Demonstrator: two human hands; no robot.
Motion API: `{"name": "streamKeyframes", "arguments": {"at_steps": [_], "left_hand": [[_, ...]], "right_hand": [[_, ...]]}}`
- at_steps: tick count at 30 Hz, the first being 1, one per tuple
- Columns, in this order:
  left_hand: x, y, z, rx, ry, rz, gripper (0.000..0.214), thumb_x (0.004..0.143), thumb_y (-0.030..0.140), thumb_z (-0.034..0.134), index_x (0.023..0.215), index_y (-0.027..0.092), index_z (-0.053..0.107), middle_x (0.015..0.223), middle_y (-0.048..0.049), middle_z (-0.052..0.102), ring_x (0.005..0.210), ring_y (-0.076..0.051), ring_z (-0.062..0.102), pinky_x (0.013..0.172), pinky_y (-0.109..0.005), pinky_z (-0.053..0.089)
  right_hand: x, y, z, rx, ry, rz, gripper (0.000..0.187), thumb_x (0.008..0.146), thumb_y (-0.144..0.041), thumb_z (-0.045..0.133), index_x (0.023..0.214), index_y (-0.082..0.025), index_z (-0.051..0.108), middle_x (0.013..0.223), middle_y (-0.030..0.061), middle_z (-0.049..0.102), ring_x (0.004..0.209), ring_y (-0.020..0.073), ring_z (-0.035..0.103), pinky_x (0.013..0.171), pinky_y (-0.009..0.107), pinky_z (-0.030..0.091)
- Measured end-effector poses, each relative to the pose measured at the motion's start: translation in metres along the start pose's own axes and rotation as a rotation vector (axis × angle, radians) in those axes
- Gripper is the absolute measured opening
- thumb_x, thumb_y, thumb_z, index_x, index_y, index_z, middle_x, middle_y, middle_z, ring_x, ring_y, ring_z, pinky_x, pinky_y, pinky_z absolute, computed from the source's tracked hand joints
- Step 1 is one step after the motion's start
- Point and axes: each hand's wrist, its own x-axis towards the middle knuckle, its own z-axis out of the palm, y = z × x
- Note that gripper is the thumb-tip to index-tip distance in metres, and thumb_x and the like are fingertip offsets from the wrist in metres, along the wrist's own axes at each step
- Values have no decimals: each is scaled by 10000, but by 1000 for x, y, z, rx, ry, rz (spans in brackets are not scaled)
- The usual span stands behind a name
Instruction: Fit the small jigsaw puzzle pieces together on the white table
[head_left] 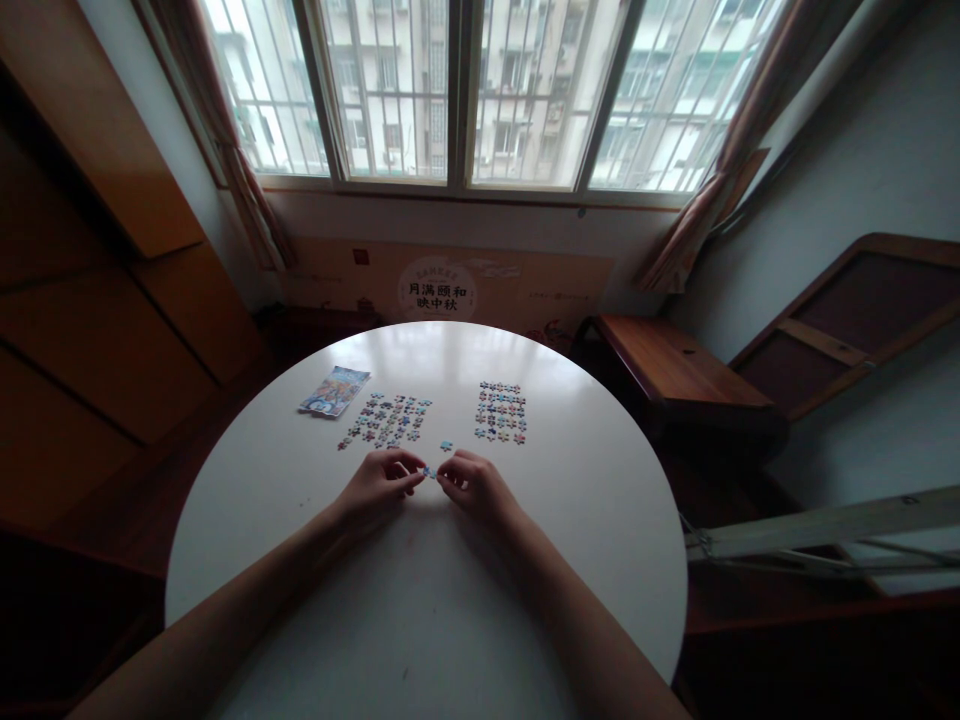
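Observation:
Between my two hands, just above or on the white round table [315,620], is a small blue jigsaw puzzle piece [430,473]. My left hand [384,477] pinches its left side, thumb and forefinger closed. The fingertips of my right hand [471,483] close on its right side. I cannot tell whether it is one piece or two joined. A single loose puzzle piece [446,446] lies just beyond my right fingers. Farther off, loose puzzle pieces [389,421] spread in rows on the left, and a tighter block of pieces [502,412] is laid out in rows on the right.
A colourful picture sheet or packet [335,391] lies at the table's back left. Behind the table are a printed cardboard panel [540,285] and a barred window. To the right stand a low wooden bench [675,360] and a pale metal bar [810,530].

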Motion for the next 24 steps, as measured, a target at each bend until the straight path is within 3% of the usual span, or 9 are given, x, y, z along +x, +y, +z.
{"name": "streamKeyframes", "arguments": {"at_steps": [24], "left_hand": [[2,-2,-2,22,-47,29,267,714,321,708,902,135,666,625,8,636,529,-95,575,470,-184,442]], "right_hand": [[0,0,0,10,3,6,101,826,-160,578,755,-176,648,725,6,570,622,101,538,598,203,403]]}}
